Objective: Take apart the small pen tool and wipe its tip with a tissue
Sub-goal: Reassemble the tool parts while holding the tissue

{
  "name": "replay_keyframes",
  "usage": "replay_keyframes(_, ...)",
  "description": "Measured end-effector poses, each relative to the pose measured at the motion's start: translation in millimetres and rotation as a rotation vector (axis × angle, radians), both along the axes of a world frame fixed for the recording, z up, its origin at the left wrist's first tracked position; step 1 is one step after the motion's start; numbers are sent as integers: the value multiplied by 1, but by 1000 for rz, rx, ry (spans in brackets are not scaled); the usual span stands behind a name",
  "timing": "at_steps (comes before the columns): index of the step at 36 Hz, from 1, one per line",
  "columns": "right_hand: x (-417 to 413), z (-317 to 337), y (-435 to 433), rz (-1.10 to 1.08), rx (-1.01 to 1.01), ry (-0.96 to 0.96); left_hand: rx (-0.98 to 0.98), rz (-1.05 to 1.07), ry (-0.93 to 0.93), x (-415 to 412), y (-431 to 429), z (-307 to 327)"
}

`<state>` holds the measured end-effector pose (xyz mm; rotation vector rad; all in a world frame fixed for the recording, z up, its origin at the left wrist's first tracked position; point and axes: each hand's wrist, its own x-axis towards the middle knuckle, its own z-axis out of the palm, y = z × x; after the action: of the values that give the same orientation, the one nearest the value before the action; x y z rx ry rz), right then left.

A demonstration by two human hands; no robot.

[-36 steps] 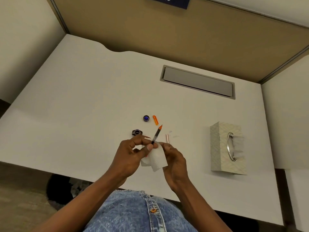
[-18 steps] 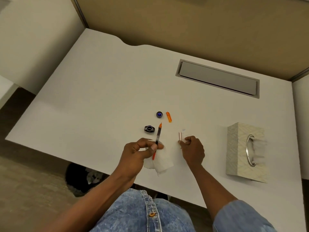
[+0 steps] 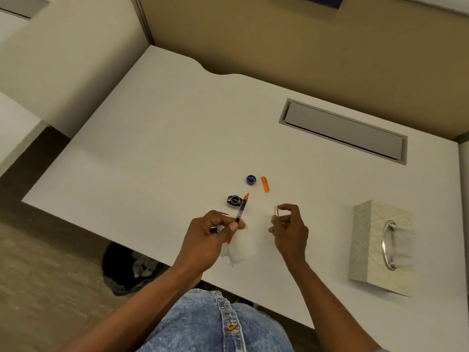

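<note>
The pen tool [image 3: 241, 209] sticks out of the left grip [image 3: 210, 237] toward 1 o'clock, pinched by thumb and fingers together with the tissue [image 3: 241, 247], over the table's [image 3: 152, 148] near edge. The right grip [image 3: 289, 229], half a second ago just touching the pink tube [image 3: 276, 210] on the table, now pinches it. The pen's long axis runs 7 to 1 o'clock, orange tip pointing away.

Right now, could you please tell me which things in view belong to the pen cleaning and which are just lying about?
In the job: pen tool and tissue in the left hand; pale tube in the right hand; orange cap; tissue box.
Lying about: blue cap and dark round piece, perhaps parts; grey hatch; bin under the desk.
</note>
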<state>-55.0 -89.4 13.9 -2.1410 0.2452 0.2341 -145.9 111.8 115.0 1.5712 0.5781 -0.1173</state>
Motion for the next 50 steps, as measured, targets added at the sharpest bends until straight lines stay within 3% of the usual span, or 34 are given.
replay_keyframes(10,-54,85,24,-81,399,-115,137,-143,3,15,-13,5)
replay_keyframes(21,-58,93,35,-174,325,-158,290,-292,-69,23,-23,6)
replay_keyframes(30,-46,108,22,-154,477,-114,315,-138,-99,30,-12,4)
replay_keyframes(41,-49,110,22,-7,258,-282,253,-135,-207,41,-17,17)
replay_keyframes(50,-41,116,21,54,100,-430,159,-91,-112,49,-18,19)
